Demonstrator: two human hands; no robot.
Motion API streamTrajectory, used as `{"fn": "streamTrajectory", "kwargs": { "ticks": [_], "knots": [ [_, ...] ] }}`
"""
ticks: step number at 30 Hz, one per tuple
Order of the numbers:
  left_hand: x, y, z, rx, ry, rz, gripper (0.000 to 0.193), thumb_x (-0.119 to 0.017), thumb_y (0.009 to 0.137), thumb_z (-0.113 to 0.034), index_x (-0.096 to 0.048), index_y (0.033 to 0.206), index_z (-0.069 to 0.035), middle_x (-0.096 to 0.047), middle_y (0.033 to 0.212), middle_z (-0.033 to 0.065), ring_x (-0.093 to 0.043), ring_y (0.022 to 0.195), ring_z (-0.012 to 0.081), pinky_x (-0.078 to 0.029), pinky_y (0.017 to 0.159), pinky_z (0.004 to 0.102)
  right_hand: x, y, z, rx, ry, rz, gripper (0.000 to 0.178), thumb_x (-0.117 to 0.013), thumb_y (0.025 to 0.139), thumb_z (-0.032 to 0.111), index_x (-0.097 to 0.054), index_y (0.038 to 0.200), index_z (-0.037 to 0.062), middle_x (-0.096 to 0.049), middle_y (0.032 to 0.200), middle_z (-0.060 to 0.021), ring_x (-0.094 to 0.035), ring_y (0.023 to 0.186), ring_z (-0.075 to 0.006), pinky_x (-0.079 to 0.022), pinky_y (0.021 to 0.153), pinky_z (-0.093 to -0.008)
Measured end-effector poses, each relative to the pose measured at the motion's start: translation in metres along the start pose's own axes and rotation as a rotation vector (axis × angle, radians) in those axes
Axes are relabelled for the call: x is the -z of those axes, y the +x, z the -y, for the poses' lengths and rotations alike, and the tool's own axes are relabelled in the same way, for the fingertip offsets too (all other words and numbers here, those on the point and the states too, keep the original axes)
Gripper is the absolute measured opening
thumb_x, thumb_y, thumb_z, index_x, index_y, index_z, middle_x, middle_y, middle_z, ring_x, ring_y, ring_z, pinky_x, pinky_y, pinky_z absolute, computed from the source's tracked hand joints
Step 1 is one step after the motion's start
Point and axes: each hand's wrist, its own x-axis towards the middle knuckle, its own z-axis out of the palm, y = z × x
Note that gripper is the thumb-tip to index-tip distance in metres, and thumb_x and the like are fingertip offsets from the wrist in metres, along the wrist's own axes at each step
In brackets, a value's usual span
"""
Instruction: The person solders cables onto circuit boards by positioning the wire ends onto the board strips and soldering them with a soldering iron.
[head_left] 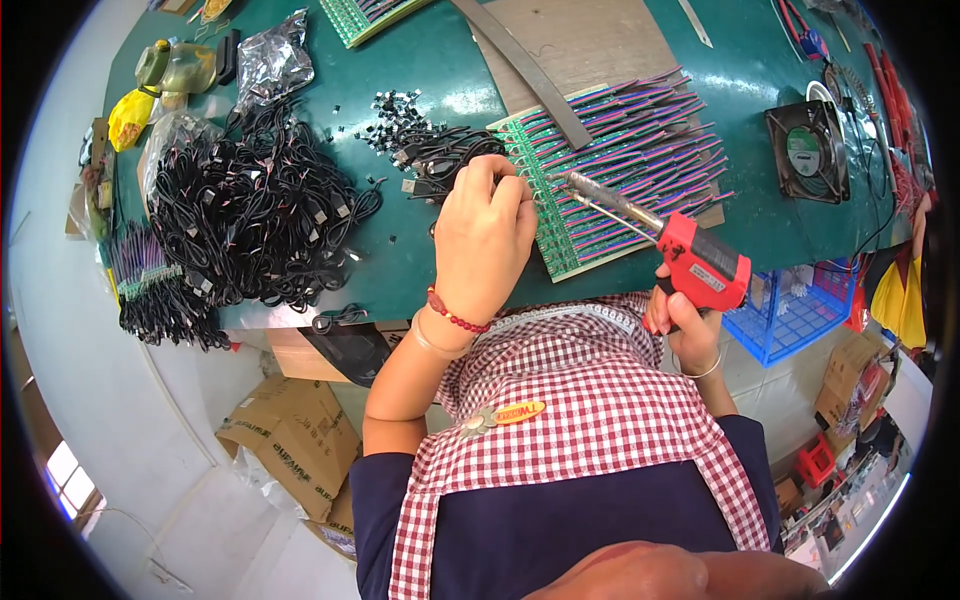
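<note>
My right hand point(688, 335) grips the handle of a red soldering gun point(706, 264). Its metal tip points up and left, over the green circuit board panel point(562, 250). Rows of pink, blue and black wires point(640, 150) run rightward from that panel. At the panel's left edge, my left hand point(487, 225) is closed in a pinch, fingertips turned away, so what they hold is hidden. Just beyond it lies a small bunch of black USB cables point(450, 155). A flat metal bar point(530, 75) rests slantwise across the wires.
A large heap of black USB cables point(255, 205) covers the table's left side. Small black parts point(392, 120) lie scattered beyond the bunch. A square black fan point(806, 150) stands at right, above a blue plastic basket point(785, 315). Cardboard boxes point(290, 440) sit below the table at left.
</note>
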Motion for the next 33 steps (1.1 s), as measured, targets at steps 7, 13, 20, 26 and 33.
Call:
{"fn": "streamTrajectory", "kwargs": {
  "ticks": [7, 13, 20, 26, 33],
  "knots": [
    [0.001, 0.002, -0.001, 0.049, 0.011, 0.06, 0.011, -0.064, 0.069, 0.001, -0.056, 0.077, -0.002, -0.056, 0.094, 0.0095, -0.058, 0.084, 0.0278, -0.049, 0.067, 0.0358, 0.012, -0.01, -0.012, -0.057, -0.15, -0.008, 0.033, -0.058, 0.088, 0.019, -0.047, 0.111, -0.0025, -0.049, 0.063, -0.005, -0.044, 0.052, -0.0112, -0.038, 0.049, -0.0265],
    [0.003, 0.003, -0.001, 0.035, 0.017, 0.057, 0.011, -0.064, 0.069, 0.001, -0.056, 0.077, -0.002, -0.056, 0.094, 0.0092, -0.058, 0.083, 0.0279, -0.049, 0.066, 0.0361, 0.024, -0.014, -0.022, 0.006, -0.348, 0.037, 0.029, -0.058, 0.088, 0.02, -0.05, 0.104, -0.0026, -0.049, 0.064, -0.005, -0.047, 0.055, -0.012, -0.04, 0.052, -0.0265],
    [0.003, 0.003, -0.001, 0.049, 0.011, 0.056, 0.011, -0.063, 0.069, 0.001, -0.055, 0.076, -0.001, -0.056, 0.094, 0.0093, -0.058, 0.083, 0.028, -0.049, 0.066, 0.0363, 0.015, -0.018, -0.011, -0.009, -0.314, -0.007, 0.014, -0.063, 0.081, 0.002, -0.06, 0.095, -0.0009, -0.059, 0.081, -0.0037, -0.055, 0.07, -0.0112, -0.045, 0.063, -0.0265],
    [0.002, 0.003, -0.002, 0.036, 0.021, 0.057, 0.011, -0.063, 0.068, 0.002, -0.055, 0.076, -0.002, -0.055, 0.094, 0.0095, -0.058, 0.083, 0.0282, -0.049, 0.067, 0.0362, 0.016, -0.02, -0.012, 0.004, -0.207, -0.048, 0.013, -0.062, 0.082, 0.001, -0.06, 0.095, -0.0014, -0.059, 0.08, -0.0042, -0.055, 0.069, -0.0115, -0.045, 0.062, -0.0261],
    [0.003, 0.003, -0.002, 0.037, 0.014, 0.059, 0.011, -0.063, 0.068, 0.002, -0.055, 0.075, -0.002, -0.055, 0.094, 0.0097, -0.058, 0.084, 0.0282, -0.049, 0.067, 0.0364, 0.022, -0.02, -0.02, 0.054, -0.305, 0.014, 0.028, -0.06, 0.085, 0.009, -0.053, 0.11, -0.0031, -0.055, 0.075, -0.0049, -0.051, 0.063, -0.012, -0.042, 0.057, -0.0266]
  ]
}}
